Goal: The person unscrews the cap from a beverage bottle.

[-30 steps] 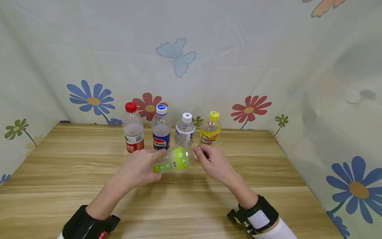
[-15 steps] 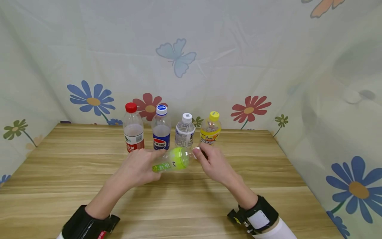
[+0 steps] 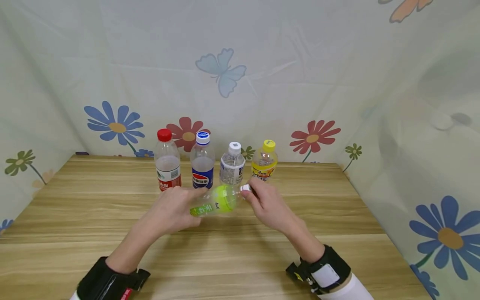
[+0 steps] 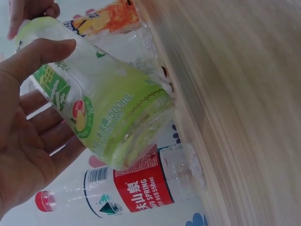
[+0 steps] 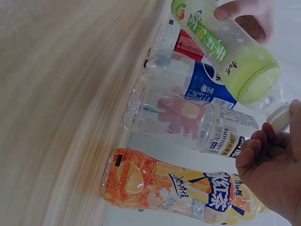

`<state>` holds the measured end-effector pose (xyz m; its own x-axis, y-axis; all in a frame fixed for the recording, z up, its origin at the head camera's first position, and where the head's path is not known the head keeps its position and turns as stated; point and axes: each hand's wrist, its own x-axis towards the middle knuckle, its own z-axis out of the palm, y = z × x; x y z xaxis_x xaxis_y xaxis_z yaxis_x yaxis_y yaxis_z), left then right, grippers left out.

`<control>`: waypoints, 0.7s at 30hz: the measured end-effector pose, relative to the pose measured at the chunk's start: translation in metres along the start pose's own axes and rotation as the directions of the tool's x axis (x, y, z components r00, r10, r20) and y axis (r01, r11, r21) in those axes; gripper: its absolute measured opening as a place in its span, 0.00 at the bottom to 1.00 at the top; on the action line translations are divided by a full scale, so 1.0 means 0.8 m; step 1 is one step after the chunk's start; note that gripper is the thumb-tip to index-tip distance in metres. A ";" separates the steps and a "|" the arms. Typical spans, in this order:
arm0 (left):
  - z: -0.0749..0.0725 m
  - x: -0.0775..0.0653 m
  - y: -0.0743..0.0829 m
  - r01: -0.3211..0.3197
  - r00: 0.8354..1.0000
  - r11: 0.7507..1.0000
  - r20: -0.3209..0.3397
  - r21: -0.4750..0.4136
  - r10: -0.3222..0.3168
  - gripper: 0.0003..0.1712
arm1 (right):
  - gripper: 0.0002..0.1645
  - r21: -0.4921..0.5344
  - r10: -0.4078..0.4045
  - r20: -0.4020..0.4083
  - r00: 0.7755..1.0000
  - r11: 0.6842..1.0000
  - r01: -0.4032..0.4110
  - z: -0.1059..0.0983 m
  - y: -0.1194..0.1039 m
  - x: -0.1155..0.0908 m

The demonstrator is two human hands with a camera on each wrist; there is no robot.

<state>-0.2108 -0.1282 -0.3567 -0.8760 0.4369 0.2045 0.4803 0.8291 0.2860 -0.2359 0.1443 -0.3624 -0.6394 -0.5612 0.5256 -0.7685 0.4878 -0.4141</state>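
Note:
A clear plastic bottle with a green label [image 3: 223, 199] is tilted on its side above the table, its neck to the right. My left hand [image 3: 174, 209] grips its body; in the left wrist view the thumb lies across the label [image 4: 101, 103] with the fingers behind. At the neck, my right hand [image 3: 271, 205] pinches the white cap [image 5: 279, 117] between thumb and fingers. The cap sits at the bottle's mouth; I cannot tell whether it is loose.
Behind stand a red-capped bottle [image 3: 165, 160], a blue-label bottle [image 3: 202, 162], a white-capped clear bottle [image 3: 232, 164] and a yellow-capped bottle [image 3: 264, 160], upright in a row on the wooden table [image 3: 240, 262]. A flowered curtain [image 3: 262, 83] hangs around it.
The right hand's fingers have shifted slightly around the cap, and more of the white cap shows now. The bottle has moved very slightly left; the row behind stays put.

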 end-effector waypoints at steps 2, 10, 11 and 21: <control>-0.001 0.000 -0.001 0.006 1.000 1.000 0.011 -0.015 -0.006 0.39 | 0.08 0.000 -0.025 -0.005 1.000 1.000 0.025 0.000 0.001 0.000; 0.000 0.001 -0.007 0.029 0.998 0.998 0.054 -0.052 -0.026 0.38 | 0.10 0.008 -0.071 0.011 0.997 0.997 0.071 0.001 0.003 -0.001; 0.000 0.001 -0.007 0.027 0.998 0.998 0.055 -0.051 -0.024 0.38 | 0.10 0.010 -0.071 0.016 0.997 0.997 0.071 0.001 0.003 -0.001; 0.000 0.001 -0.011 0.021 0.998 0.998 0.060 -0.056 -0.017 0.37 | 0.07 0.049 -0.041 0.102 0.994 0.998 0.036 -0.005 0.007 0.002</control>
<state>-0.2154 -0.1352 -0.3588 -0.8852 0.4428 0.1426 0.4639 0.8172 0.3420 -0.2407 0.1488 -0.3611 -0.6066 -0.6460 0.4634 -0.7912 0.4337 -0.4312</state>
